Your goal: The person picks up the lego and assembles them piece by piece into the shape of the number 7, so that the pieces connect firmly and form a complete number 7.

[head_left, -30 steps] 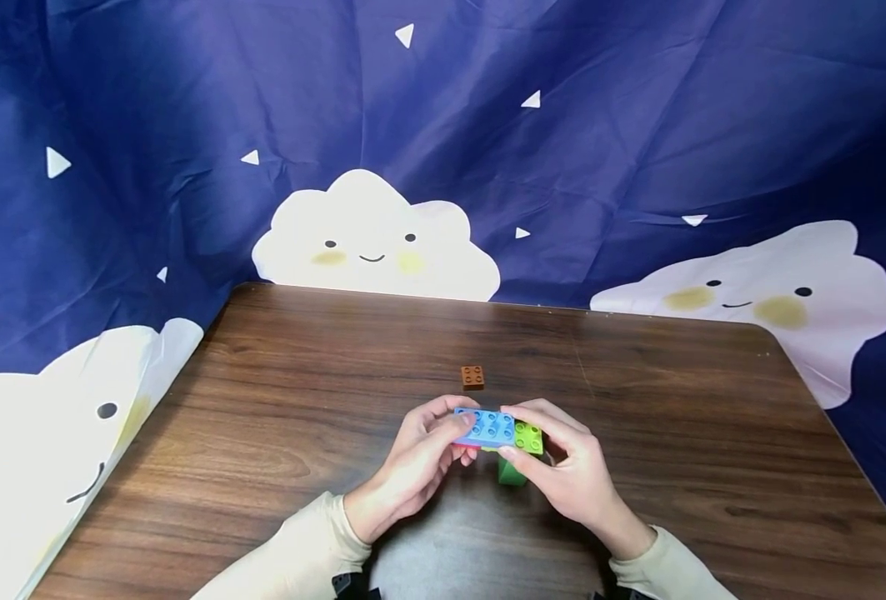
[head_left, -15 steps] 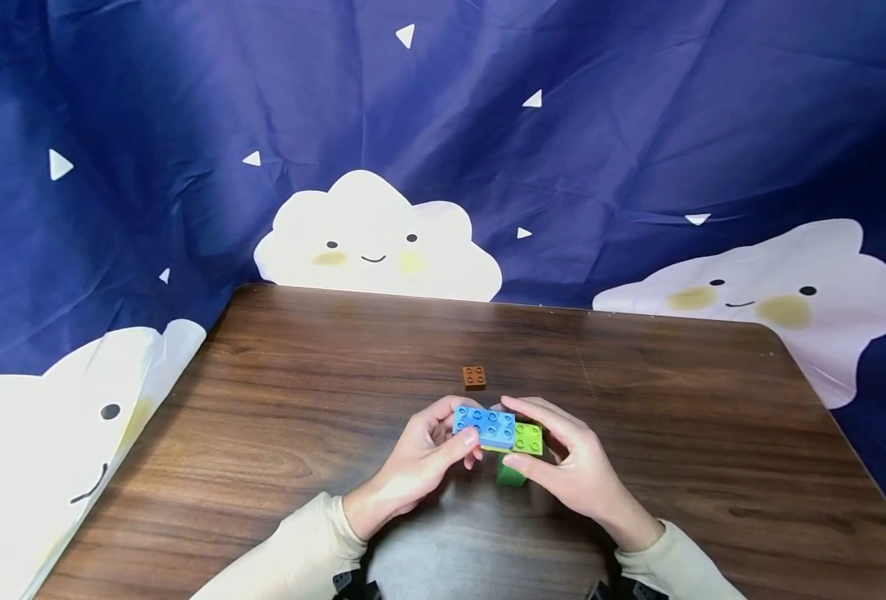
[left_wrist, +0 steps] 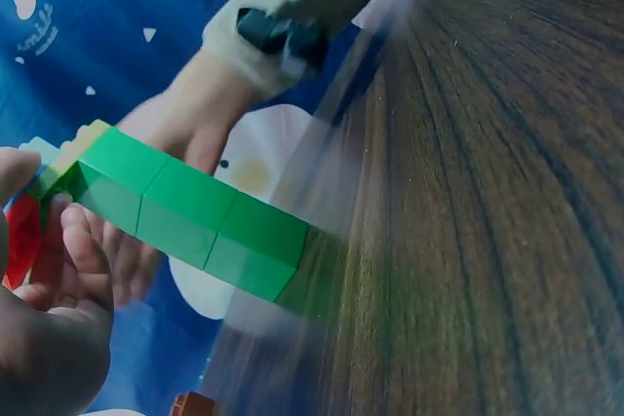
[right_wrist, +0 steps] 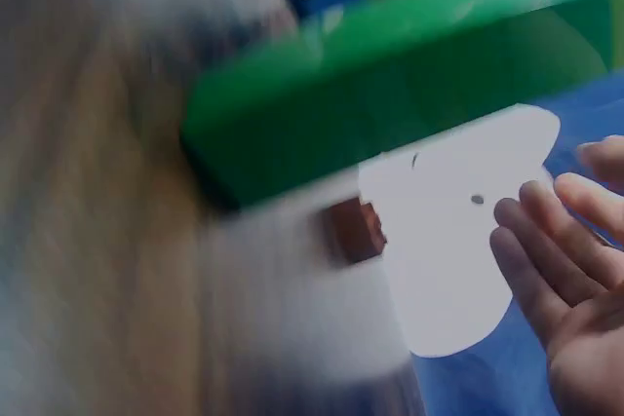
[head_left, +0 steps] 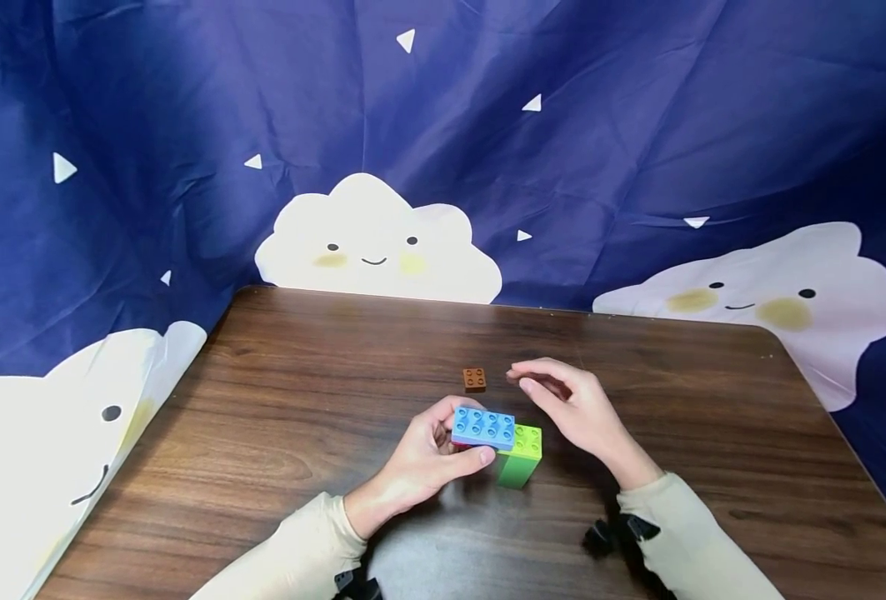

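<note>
My left hand (head_left: 423, 458) grips the left end of a toy brick structure, thumb along the near side and fingers behind. A blue eight-stud brick (head_left: 483, 427) tops it, beside the studs of a lime green brick (head_left: 530, 439). Below stands a column of several green bricks (left_wrist: 185, 207), upright on the table. A red brick (left_wrist: 21, 236) shows under the overhang, partly hidden by my fingers. Apart from the structure, my right hand (head_left: 573, 404) hovers with loosely bent fingers, holding nothing. To its left lies a small brown four-stud brick (head_left: 474, 380).
The wood-grain table (head_left: 322, 358) spreads out around the bricks. Behind it hangs a dark blue cloth (head_left: 563, 167) printed with smiling white clouds and triangles. Black camera straps sit on both wrists.
My right hand has let go of the structure and moved up and away, toward the brown brick. My left thumb has slid right along the near side; the structure stays about in place.
</note>
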Tool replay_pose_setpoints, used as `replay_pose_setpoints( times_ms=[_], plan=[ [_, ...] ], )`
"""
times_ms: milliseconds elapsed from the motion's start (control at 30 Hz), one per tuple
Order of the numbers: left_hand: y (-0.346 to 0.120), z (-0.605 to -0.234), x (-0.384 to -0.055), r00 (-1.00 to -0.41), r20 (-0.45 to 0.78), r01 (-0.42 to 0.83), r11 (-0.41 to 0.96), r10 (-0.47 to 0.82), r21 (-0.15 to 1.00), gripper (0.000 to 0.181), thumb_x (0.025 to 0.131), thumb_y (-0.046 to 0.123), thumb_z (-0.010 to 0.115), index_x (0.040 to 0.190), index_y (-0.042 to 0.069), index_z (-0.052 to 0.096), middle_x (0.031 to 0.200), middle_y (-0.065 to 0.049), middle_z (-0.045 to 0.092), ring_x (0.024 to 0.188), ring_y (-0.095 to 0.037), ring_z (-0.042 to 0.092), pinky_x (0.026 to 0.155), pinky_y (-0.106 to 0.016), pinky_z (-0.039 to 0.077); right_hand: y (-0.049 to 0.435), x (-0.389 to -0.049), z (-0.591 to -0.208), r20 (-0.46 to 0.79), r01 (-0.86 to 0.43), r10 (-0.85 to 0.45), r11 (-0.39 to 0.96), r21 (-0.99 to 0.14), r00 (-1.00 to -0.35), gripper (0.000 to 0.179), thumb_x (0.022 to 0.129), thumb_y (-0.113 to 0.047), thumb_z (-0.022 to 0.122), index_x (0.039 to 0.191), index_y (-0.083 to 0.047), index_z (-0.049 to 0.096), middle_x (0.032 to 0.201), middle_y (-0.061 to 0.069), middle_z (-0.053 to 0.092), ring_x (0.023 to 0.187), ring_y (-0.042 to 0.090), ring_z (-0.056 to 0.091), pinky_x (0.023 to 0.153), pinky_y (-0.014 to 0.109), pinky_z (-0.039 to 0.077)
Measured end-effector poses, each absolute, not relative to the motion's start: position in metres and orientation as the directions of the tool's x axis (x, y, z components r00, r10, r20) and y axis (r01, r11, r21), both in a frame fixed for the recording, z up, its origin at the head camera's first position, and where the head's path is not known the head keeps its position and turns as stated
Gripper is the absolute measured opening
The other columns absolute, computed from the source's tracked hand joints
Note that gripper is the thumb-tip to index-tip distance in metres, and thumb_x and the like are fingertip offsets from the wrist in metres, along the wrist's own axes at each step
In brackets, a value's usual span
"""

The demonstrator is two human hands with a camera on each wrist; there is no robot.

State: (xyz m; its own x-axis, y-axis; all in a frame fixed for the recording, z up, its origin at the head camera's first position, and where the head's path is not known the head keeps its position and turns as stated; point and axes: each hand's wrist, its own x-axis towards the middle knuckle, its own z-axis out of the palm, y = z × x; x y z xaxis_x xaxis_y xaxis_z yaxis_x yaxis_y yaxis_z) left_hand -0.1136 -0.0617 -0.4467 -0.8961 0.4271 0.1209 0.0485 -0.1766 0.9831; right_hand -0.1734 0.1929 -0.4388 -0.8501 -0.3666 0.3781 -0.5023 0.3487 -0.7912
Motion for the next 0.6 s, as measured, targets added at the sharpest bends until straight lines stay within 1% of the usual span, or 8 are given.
replay_pose_setpoints(
  times_ms=[67,167,200,267,367,467,600],
  plan=[
    [-0.061,-0.447,-0.113,-0.896,0.116,0.049,-0.164,0.43,0.985,0.048,0.091,0.002,0.081,0.133,-0.005,0.06,0.108,0.006,0.075,0.098,-0.005,0.071,0.089,-0.02,0.058,0.192,-0.186,-0.44,0.313,-0.475,-0.391,0.443,-0.76,-0.866,0.026,0.104,-0.01,0.071,0.129,-0.008,0.076,0.124,0.007,0.079,0.113,0.012,0.073,0.095,0.028,0.06],
    [-0.061,-0.447,-0.112,-0.897,0.107,0.044,-0.153,0.43,0.987,0.05,0.091,0.002,0.081,0.135,-0.004,0.059,0.11,0.006,0.075,0.099,-0.004,0.071,0.089,-0.02,0.058,0.186,-0.202,-0.441,0.235,-0.463,-0.44,0.536,-0.706,-0.867,0.031,0.101,-0.014,0.076,0.132,-0.008,0.075,0.129,0.006,0.077,0.119,0.021,0.073,0.103,0.044,0.06],
    [-0.061,-0.447,-0.112,-0.898,0.106,0.044,-0.152,0.428,0.987,0.049,0.091,0.002,0.081,0.135,-0.004,0.059,0.11,0.006,0.075,0.099,-0.004,0.072,0.088,-0.02,0.058,0.184,-0.206,-0.442,0.221,-0.473,-0.461,0.55,-0.688,-0.859,0.034,0.101,-0.014,0.077,0.133,-0.007,0.074,0.13,0.007,0.076,0.12,0.025,0.073,0.105,0.047,0.059],
    [-0.061,-0.447,-0.112,-0.899,0.11,0.045,-0.159,0.423,0.986,0.049,0.091,0.0,0.08,0.135,-0.005,0.059,0.11,0.007,0.075,0.099,-0.003,0.072,0.088,-0.019,0.058,0.178,-0.215,-0.445,0.211,-0.502,-0.504,0.556,-0.662,-0.837,0.038,0.098,-0.011,0.079,0.135,-0.003,0.072,0.13,0.012,0.075,0.119,0.03,0.073,0.103,0.052,0.059],
    [-0.061,-0.447,-0.112,-0.901,0.119,0.054,-0.162,0.418,0.985,0.048,0.091,-0.001,0.08,0.134,-0.006,0.06,0.109,0.007,0.075,0.098,-0.003,0.071,0.088,-0.019,0.058,0.17,-0.225,-0.45,0.225,-0.568,-0.567,0.551,-0.612,-0.793,0.041,0.096,-0.008,0.081,0.135,0.0,0.071,0.129,0.016,0.075,0.115,0.033,0.073,0.101,0.053,0.059],
    [-0.06,-0.447,-0.111,-0.898,0.125,0.063,-0.159,0.421,0.985,0.047,0.091,0.0,0.08,0.133,-0.006,0.06,0.109,0.006,0.075,0.098,-0.003,0.072,0.087,-0.019,0.059,0.163,-0.232,-0.454,0.236,-0.637,-0.631,0.54,-0.55,-0.739,0.041,0.095,-0.006,0.082,0.133,0.001,0.07,0.129,0.016,0.074,0.117,0.033,0.071,0.102,0.052,0.058],
    [-0.059,-0.447,-0.111,-0.893,0.148,0.09,-0.155,0.425,0.984,0.045,0.092,0.0,0.079,0.132,-0.006,0.06,0.111,-0.003,0.075,0.098,-0.004,0.072,0.087,-0.019,0.059,0.157,-0.239,-0.457,0.194,-0.676,-0.697,0.525,-0.517,-0.69,0.038,0.097,-0.006,0.08,0.134,-0.001,0.071,0.133,0.014,0.072,0.122,0.03,0.07,0.105,0.05,0.057]
  ],
)
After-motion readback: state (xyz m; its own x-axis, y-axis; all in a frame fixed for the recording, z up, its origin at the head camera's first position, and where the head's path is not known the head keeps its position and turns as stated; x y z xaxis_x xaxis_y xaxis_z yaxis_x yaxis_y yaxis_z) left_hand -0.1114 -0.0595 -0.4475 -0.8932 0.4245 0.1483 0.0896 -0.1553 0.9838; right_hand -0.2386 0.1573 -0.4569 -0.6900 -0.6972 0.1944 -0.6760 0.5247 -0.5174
